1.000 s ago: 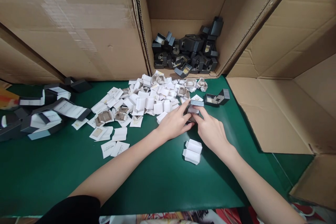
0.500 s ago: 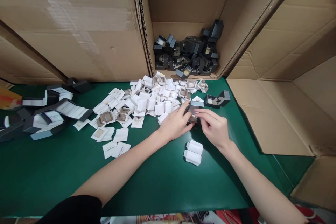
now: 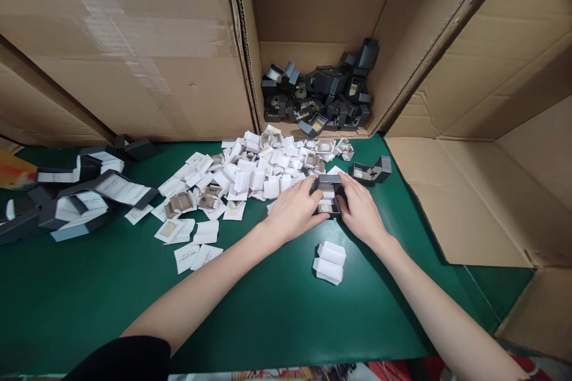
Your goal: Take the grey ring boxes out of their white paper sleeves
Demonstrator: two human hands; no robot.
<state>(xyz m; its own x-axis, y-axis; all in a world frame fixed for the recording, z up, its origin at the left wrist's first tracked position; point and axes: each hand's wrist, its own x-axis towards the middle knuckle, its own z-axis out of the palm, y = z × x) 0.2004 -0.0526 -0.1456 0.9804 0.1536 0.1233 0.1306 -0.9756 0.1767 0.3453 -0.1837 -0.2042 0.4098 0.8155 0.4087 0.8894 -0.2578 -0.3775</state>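
Between my hands a small black box [image 3: 328, 207] stands with its lid raised and something white inside. My left hand [image 3: 297, 205] grips its left side with thumb and fingers. Along the right side of the same box lies my right hand [image 3: 360, 205], thumb against the wall and fingers by the lid. A folded white paper insert [image 3: 329, 262] rests on the green table just below them. Another black box [image 3: 370, 171], lid open, sits behind my right hand. To the left spreads a heap of white inserts [image 3: 243, 175].
A large cardboard box [image 3: 322, 9] at the back holds a pile of black boxes [image 3: 330, 86]. More black boxes with white papers [image 3: 84, 196] lie at the left. A cardboard flap [image 3: 456, 202] covers the table's right side.
My right hand has moved from a pinch over the black box to its right side, with the fingers straighter. The inside of the box now shows more clearly. My left hand stays at its side.
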